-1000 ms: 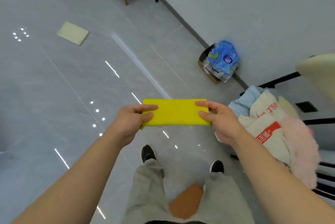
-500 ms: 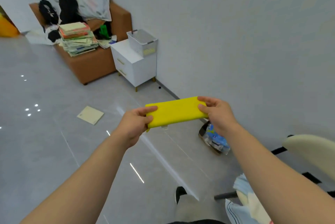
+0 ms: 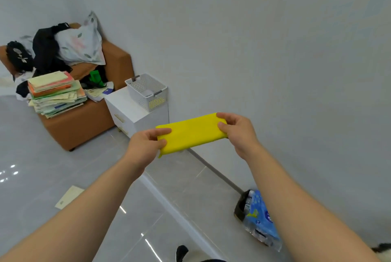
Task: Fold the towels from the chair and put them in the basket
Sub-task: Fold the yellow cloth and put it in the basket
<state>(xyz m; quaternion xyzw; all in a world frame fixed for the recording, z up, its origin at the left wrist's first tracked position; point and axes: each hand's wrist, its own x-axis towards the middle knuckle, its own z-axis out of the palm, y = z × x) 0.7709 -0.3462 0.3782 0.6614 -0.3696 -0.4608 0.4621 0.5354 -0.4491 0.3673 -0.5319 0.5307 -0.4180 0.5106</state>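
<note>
Up front, left hand (image 3: 146, 145) and right hand (image 3: 238, 132) pinch the ends of a smooth, folded yellow towel (image 3: 191, 134).

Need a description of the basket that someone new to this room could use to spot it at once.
Find the cluttered brown sofa across the room. A white drawer cabinet stands right beside it, and the basket sits on top, on the side nearest the wall. It is the only white perforated container there, with grey handles.
</note>
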